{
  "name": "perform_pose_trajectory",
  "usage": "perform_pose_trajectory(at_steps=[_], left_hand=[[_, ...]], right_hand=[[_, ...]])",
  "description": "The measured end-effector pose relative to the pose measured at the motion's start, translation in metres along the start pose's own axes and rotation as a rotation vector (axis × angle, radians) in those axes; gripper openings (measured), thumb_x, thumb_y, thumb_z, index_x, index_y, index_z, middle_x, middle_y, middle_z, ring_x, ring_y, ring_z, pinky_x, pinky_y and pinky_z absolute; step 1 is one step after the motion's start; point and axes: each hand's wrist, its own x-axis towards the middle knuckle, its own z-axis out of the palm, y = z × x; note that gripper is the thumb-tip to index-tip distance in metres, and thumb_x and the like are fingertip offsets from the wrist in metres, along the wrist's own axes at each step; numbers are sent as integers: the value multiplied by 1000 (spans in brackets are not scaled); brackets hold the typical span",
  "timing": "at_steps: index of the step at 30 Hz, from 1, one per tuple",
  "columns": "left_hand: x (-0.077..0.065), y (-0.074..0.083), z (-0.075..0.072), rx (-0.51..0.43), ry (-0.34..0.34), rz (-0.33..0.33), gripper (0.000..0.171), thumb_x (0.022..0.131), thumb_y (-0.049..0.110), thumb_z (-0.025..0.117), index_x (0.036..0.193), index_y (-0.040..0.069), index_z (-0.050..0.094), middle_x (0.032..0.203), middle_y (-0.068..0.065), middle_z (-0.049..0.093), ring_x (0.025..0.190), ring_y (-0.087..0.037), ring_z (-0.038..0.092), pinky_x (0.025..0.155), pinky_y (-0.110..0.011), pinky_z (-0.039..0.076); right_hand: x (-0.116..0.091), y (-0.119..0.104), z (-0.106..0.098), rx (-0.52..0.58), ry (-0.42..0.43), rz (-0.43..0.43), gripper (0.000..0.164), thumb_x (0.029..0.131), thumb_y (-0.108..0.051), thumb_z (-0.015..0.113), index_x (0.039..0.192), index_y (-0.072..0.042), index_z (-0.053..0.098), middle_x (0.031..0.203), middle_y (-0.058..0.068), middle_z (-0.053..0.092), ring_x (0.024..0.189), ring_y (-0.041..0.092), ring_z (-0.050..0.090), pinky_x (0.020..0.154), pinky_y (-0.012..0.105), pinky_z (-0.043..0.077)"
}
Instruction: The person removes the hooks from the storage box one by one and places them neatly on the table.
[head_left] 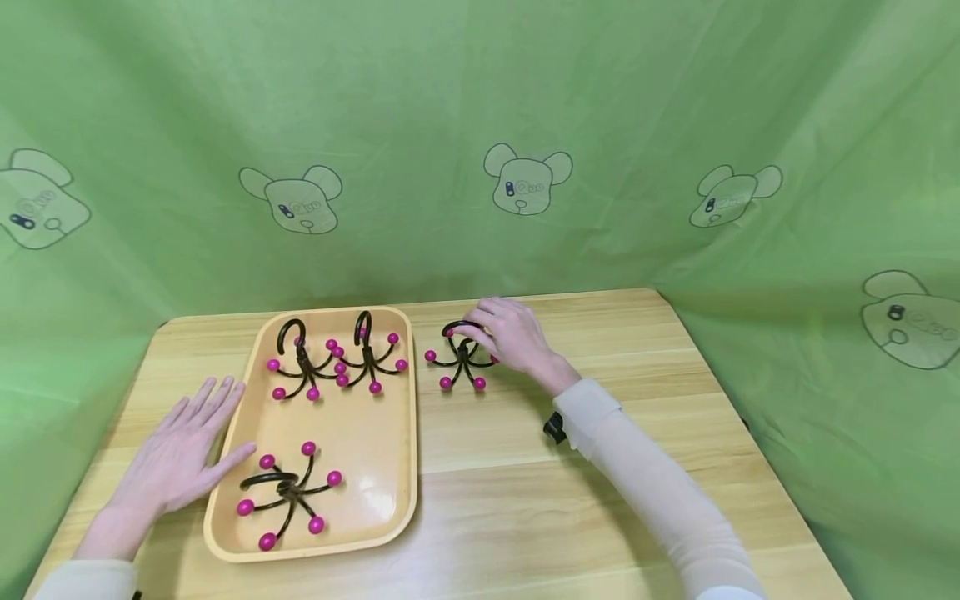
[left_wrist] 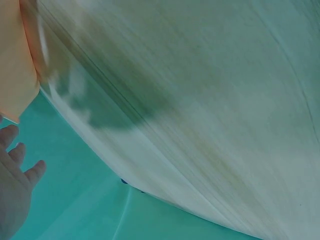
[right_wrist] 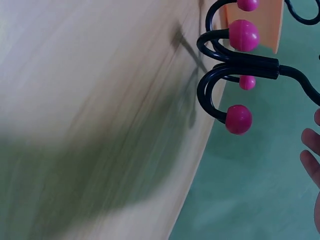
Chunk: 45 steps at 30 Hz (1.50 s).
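Note:
My right hand [head_left: 513,333] grips the curved top of a black hanging hook [head_left: 462,354], whose several bent prongs end in pink balls. In the right wrist view, this hook [right_wrist: 250,65] lies sideways with fingertips [right_wrist: 311,142] beside its bent stem, and its shadow falls on the wood apart from it. Fingers straight and spread, my left hand [head_left: 180,450] lies at the left rim of a pale orange tray [head_left: 360,450]. Inside that tray are similar hooks: two at the far end, one left [head_left: 302,358] and one right [head_left: 367,354], and one near the front [head_left: 288,487].
The wooden table [head_left: 510,500] runs back to a green curtain [head_left: 420,208] printed with mouse heads, which also hangs along both sides. A small black object [head_left: 555,427] shows at the right cuff.

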Motion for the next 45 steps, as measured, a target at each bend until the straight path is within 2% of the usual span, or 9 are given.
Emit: perform_pose_trajectory(at_steps=[5, 15, 22, 31, 40, 45], left_hand=[[0, 0, 1, -1, 4, -1, 90, 101, 53, 60, 169, 8, 20, 174, -23, 24, 166, -38, 13, 126, -17, -22], [0, 1, 1, -6, 5, -1, 89, 102, 52, 60, 169, 8, 20, 176, -19, 19, 167, -35, 10, 126, -16, -22], [1, 1, 1, -1, 0, -3, 89, 102, 53, 59, 169, 8, 21, 176, -19, 19, 166, -38, 15, 125, -15, -22], [0, 1, 1, 1, -8, -6, 89, 102, 53, 59, 168, 7, 21, 176, -18, 18, 166, -38, 14, 125, -15, -23], [0, 1, 0, -6, -4, -2, 89, 102, 52, 59, 169, 8, 20, 175, -20, 20, 166, -38, 14, 125, -15, -22], [0, 1, 0, -4, -4, -2, 90, 102, 52, 59, 169, 9, 19, 175, -21, 21, 166, -37, 13, 125, -16, -22]], right_hand=[[-2, 6, 3, 6, -19, 30, 25, 96, -37, 73, 104, -14, 79, 98, 4, 78, 86, 22, 74, 80, 36, 65], [-3, 14, 4, 13, -64, 64, 28, 98, -38, 71, 110, -13, 79, 103, 5, 78, 91, 23, 74, 82, 38, 65], [-3, 15, 4, 7, -78, 84, 28, 98, -37, 72, 111, -13, 79, 105, 6, 79, 93, 24, 74, 83, 39, 65], [-1, 14, 4, 32, -95, 81, 30, 101, -41, 68, 110, -14, 77, 101, 5, 78, 87, 22, 73, 76, 36, 64], [4, 6, -6, 62, -139, 110, 48, 97, -49, 71, 133, -17, 71, 114, 5, 78, 90, 22, 71, 65, 29, 58], [13, -3, -16, 79, -226, 133, 63, 97, -59, 67, 144, -18, 63, 131, 8, 73, 112, 26, 71, 82, 36, 64]])
